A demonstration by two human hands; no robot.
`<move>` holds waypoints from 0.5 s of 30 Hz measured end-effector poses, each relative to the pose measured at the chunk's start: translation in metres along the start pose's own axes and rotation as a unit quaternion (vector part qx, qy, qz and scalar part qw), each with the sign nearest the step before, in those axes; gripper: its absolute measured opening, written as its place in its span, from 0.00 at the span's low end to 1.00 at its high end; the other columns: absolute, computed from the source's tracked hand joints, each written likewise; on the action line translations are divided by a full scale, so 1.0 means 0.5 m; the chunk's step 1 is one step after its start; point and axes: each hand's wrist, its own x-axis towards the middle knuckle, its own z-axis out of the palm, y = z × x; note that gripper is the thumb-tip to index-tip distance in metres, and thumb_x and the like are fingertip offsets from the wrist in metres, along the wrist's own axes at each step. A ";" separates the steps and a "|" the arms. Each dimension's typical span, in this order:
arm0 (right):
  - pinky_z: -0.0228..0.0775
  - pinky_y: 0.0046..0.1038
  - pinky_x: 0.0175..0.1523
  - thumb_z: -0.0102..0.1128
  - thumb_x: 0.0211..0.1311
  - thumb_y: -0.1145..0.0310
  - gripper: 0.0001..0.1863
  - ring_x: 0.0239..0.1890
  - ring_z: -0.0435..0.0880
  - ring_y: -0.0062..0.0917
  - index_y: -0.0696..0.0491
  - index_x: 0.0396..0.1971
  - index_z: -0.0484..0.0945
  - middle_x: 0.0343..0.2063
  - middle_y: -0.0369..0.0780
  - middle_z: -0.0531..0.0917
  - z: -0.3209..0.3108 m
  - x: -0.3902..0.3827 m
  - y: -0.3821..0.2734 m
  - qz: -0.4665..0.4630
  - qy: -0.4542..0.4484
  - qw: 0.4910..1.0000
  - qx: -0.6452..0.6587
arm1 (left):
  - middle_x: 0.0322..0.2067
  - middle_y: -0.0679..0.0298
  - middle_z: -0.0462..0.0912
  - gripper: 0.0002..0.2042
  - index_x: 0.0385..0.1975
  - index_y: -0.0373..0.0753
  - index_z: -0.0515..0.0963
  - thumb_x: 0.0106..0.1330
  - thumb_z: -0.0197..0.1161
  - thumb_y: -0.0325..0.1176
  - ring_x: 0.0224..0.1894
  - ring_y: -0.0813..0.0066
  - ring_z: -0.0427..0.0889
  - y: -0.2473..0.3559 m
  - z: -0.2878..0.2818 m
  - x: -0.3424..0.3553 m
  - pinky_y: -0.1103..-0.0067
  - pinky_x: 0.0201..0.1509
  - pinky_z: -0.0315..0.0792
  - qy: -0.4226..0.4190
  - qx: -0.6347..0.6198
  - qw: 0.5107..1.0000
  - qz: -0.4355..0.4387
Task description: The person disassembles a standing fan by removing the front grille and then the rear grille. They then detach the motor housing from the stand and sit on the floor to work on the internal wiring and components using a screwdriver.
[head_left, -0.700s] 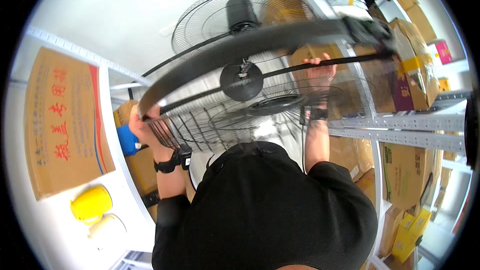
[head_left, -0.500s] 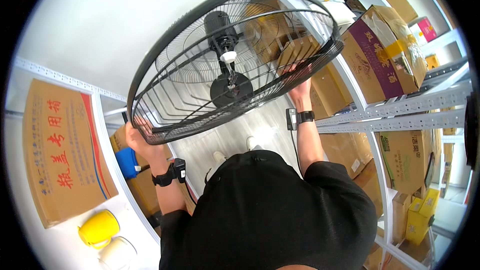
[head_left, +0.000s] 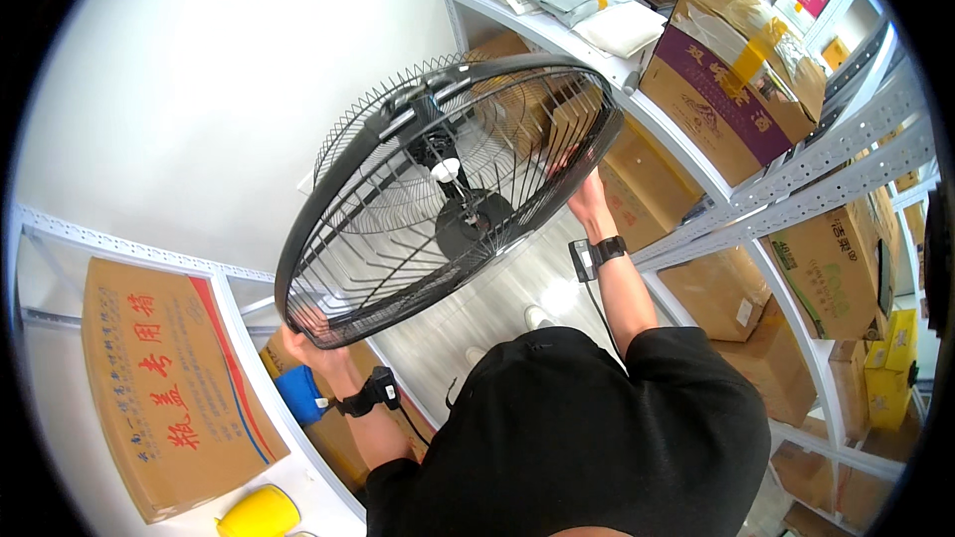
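A black wire fan grille (head_left: 398, 291) with a thick rim is held tilted in front of me, one hand at each side. My left hand (head_left: 316, 343) is closed round its lower left edge, fingers partly hidden behind the wires. At the right edge, my right hand (head_left: 587, 194) grips it with fingers showing through the wires. Behind the grille stands a black fan, with a motor (head_left: 435, 148), a white hub piece (head_left: 445, 171) on the shaft, a round base (head_left: 476, 224) and a wire rear cage (head_left: 363, 129). I cannot tell whether grille and cage touch.
On the left, a shelf bears a large carton (head_left: 184, 388) and a yellow mug (head_left: 259, 514); a blue object (head_left: 300, 395) lies lower. The right shelving holds cartons, including a purple-banded box (head_left: 716, 89), and plastic packages (head_left: 587, 0). A white wall (head_left: 249, 70) rises behind the fan.
The grille has come lower in the view, its top edge now by the rear cage. Both hands keep their hold. The whole view has shifted, showing more of the far shelf.
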 end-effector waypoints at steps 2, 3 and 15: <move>0.73 0.36 0.55 0.41 0.78 0.42 0.26 0.45 0.79 0.29 0.50 0.53 0.72 0.37 0.36 0.79 0.005 -0.002 0.002 0.002 -0.005 1.000 0.004 | 0.26 0.66 0.72 0.26 0.34 0.32 0.72 0.63 0.71 0.53 0.28 0.81 0.73 0.010 -0.009 0.006 0.87 0.31 0.70 0.013 -0.039 0.998 -0.049; 0.72 0.37 0.56 0.41 0.78 0.43 0.26 0.46 0.79 0.29 0.50 0.53 0.72 0.38 0.37 0.80 0.007 -0.003 0.000 0.002 -0.005 1.000 -0.005 | 0.25 0.68 0.70 0.28 0.34 0.32 0.71 0.61 0.73 0.54 0.27 0.82 0.70 0.015 0.004 0.006 0.85 0.30 0.66 0.044 -0.065 0.994 -0.074; 0.69 0.36 0.64 0.40 0.80 0.51 0.26 0.55 0.79 0.27 0.57 0.60 0.75 0.52 0.40 0.82 0.098 0.030 -0.133 -0.070 -0.131 0.982 -0.114 | 0.32 0.72 0.79 0.16 0.37 0.44 0.77 0.64 0.70 0.49 0.37 0.79 0.77 0.015 -0.124 0.040 0.78 0.47 0.72 -0.066 -0.146 0.983 -0.092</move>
